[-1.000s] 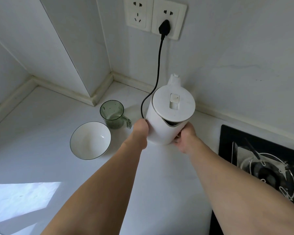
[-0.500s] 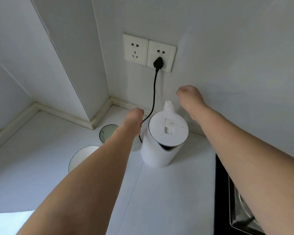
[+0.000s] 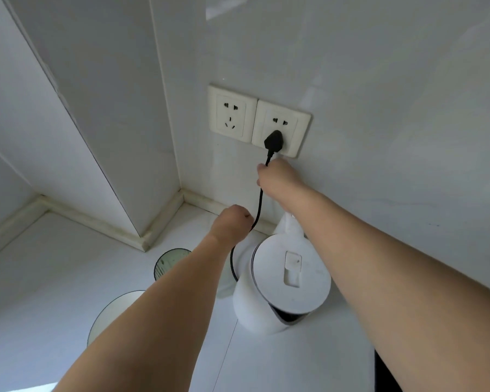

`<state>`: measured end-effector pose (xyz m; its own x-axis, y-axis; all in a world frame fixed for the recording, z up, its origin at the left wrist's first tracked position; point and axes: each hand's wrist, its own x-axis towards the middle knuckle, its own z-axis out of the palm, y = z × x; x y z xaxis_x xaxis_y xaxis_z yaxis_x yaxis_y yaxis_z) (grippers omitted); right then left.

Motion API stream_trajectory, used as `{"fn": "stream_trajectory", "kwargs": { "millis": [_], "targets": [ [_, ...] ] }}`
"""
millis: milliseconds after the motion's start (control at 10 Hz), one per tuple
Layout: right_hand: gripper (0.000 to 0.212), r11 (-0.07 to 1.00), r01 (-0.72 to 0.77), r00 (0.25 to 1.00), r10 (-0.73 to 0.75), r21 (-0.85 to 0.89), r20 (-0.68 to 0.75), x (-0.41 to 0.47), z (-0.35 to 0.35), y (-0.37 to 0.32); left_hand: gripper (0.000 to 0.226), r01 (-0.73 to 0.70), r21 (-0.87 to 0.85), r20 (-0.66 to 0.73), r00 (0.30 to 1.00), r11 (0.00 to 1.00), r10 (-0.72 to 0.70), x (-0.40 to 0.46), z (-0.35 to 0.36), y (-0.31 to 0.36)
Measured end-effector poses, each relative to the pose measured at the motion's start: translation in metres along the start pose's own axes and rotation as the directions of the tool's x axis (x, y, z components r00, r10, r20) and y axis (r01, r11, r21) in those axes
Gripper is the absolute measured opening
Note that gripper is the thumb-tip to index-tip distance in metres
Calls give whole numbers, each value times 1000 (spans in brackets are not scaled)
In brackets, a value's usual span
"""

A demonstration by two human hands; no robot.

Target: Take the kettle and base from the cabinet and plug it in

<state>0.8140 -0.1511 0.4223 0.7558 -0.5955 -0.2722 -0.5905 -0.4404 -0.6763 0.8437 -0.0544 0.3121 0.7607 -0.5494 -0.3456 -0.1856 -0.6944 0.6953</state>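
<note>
A white kettle (image 3: 283, 287) stands upright on the white counter (image 3: 40, 278), near the back wall; its base is hidden under it. Its black cord (image 3: 259, 205) runs up to a black plug (image 3: 273, 140) seated in the right wall socket (image 3: 280, 127). My right hand (image 3: 277, 179) grips the cord just below the plug. My left hand (image 3: 234, 222) is curled around the cord lower down, left of the kettle's spout.
A second, free socket (image 3: 232, 114) sits left of the used one. A green glass cup (image 3: 167, 263) and a white bowl (image 3: 111, 315) stand left of the kettle, partly behind my left forearm. A black hob edge (image 3: 385, 374) shows at the bottom right.
Both hands left the kettle, which now stands on the counter. My right hand rose to the cord under the plug; my left hand moved up along the cord. My view tilted upward.
</note>
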Motion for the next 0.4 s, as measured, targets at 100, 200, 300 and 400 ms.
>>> {"fn": "stream_trajectory", "kwargs": {
  "millis": [100,200,300,400],
  "targets": [
    [18,1000,11,1000,-11,27,1,0,1,0,19,-37,-51,83,996,998,41,2,-1,-5],
    [22,998,24,1000,-25,52,15,-3,-2,4,19,-49,-90,114,992,995,59,2,2,-7],
    [36,997,46,999,-46,62,-10,-12,-6,10,23,-31,-58,63,997,998,34,-6,-1,-7],
    [33,993,115,989,-112,33,-99,-29,-7,22,39,-22,-59,-26,999,998,20,-16,-12,-4]
  ]
}}
